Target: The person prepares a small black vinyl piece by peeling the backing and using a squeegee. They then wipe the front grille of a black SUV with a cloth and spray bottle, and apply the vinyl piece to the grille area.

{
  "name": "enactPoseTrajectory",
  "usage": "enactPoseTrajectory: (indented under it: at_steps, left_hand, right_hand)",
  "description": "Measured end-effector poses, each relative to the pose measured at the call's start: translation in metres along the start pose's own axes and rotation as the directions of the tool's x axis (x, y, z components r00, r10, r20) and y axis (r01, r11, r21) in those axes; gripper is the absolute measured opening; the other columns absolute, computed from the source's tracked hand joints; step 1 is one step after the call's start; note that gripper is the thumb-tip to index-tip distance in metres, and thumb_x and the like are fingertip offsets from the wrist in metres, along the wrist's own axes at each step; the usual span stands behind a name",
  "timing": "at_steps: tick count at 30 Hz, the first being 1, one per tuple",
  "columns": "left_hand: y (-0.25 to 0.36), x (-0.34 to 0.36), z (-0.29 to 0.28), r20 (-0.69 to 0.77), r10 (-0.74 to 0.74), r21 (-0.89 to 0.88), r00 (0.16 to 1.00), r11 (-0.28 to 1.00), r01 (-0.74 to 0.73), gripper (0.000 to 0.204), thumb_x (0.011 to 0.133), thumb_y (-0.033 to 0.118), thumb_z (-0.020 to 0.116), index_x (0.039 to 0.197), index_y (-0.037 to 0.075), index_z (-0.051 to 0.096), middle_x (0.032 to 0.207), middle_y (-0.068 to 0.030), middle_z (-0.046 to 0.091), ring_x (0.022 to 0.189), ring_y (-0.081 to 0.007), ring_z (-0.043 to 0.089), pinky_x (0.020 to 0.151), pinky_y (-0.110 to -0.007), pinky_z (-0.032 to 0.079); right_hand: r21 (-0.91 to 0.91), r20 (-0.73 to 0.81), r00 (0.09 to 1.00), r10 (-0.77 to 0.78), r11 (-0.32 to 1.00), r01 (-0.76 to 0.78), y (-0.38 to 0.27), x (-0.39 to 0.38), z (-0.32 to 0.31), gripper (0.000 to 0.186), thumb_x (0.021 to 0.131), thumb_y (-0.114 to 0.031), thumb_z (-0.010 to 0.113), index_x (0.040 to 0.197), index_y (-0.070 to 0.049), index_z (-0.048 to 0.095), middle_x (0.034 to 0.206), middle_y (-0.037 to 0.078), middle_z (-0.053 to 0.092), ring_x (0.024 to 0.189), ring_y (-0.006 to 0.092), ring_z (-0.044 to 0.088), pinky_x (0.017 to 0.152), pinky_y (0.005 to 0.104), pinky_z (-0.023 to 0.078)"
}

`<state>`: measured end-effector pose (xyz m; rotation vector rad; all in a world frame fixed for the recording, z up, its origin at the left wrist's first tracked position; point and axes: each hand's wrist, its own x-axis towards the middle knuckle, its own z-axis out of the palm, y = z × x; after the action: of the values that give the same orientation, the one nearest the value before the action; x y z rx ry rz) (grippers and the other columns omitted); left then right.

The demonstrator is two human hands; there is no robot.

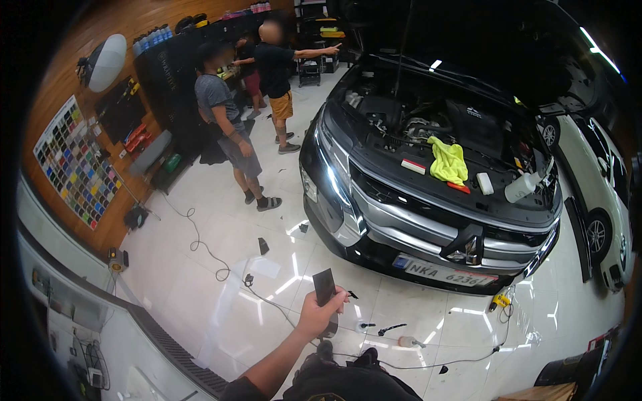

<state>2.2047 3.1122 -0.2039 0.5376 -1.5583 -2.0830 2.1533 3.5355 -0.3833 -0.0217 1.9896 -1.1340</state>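
My left hand [321,313] is raised in front of me over the floor, its forearm coming in from the lower edge. Its fingers are closed round a dark flat strip [324,284], held upright; I cannot make out just what kind of thing it is. One end shows above the fingers and the other below. My right hand is out of view. Ahead stands a black car [428,220] with its hood up. A yellow-green cloth [448,160], a white spray bottle [522,188] and a small white block [485,183] lie at the front of its engine bay.
A cable [428,367] trails over the glossy tiled floor by my feet to a yellow tool [499,303]. A bottle [410,341] and small dark pieces lie nearby. Several people stand at the left, one [275,80] pointing. A white car [595,174] is at the right.
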Motion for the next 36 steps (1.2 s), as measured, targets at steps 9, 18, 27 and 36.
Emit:
enactPoseTrajectory:
  at_steps: [9, 18, 27, 36]
  left_hand:
    - [-0.019, -0.013, -0.056, -0.072, -0.095, 0.061, 0.993, 0.993, 0.099, 0.016, 0.096, 0.017, 0.063, 0.094, 0.001, 0.063, 0.08, -0.0047, 0.063, 0.07, -0.0094, 0.057, 0.065, -0.026, 0.046]
    - [-0.04, -0.004, -0.077, 0.03, -0.166, 0.182, 0.986, 0.971, 0.158, 0.016, 0.097, 0.017, 0.061, 0.098, 0.001, 0.059, 0.084, -0.0068, 0.06, 0.065, -0.0116, 0.054, 0.06, -0.026, 0.043]
    - [-0.064, 0.003, -0.098, 0.069, -0.292, 0.315, 0.954, 0.914, 0.257, 0.017, 0.098, 0.018, 0.059, 0.1, 0.001, 0.06, 0.082, -0.007, 0.06, 0.062, -0.0119, 0.054, 0.059, -0.026, 0.043]
    - [-0.058, 0.007, -0.064, 0.196, -0.277, 0.346, 0.941, 0.917, 0.198, 0.018, 0.099, 0.018, 0.059, 0.099, 0.0, 0.06, 0.082, -0.0066, 0.061, 0.063, -0.0116, 0.054, 0.06, -0.026, 0.044]
  right_hand:
    - [-0.118, -0.162, 0.967, 0.199, 0.969, -0.219, 0.154, -0.004, 0.08, 0.046, 0.092, -0.012, 0.065, 0.135, -0.001, 0.053, 0.127, 0.016, 0.059, 0.116, 0.0224, 0.056, 0.1, 0.0367, 0.043]
    - [0.216, -0.277, 0.958, 0.079, 0.976, -0.018, 0.133, -0.052, 0.108, 0.048, 0.091, -0.018, 0.062, 0.136, -0.005, 0.052, 0.123, 0.022, 0.063, 0.096, 0.0304, 0.067, 0.081, 0.0382, 0.055]
    - [0.528, 0.053, 0.965, 0.257, 0.813, -0.246, 0.105, -0.115, 0.132, 0.042, 0.091, -0.02, 0.061, 0.131, -0.008, 0.055, 0.1, 0.01, 0.066, 0.069, 0.0121, 0.059, 0.051, 0.0301, 0.053]
    - [0.627, 0.38, 0.895, 0.232, 0.647, -0.434, 0.109, -0.167, 0.145, 0.047, 0.085, -0.006, 0.062, 0.131, -0.009, 0.052, 0.097, 0.009, 0.066, 0.085, 0.0221, 0.068, 0.063, 0.0414, 0.06]
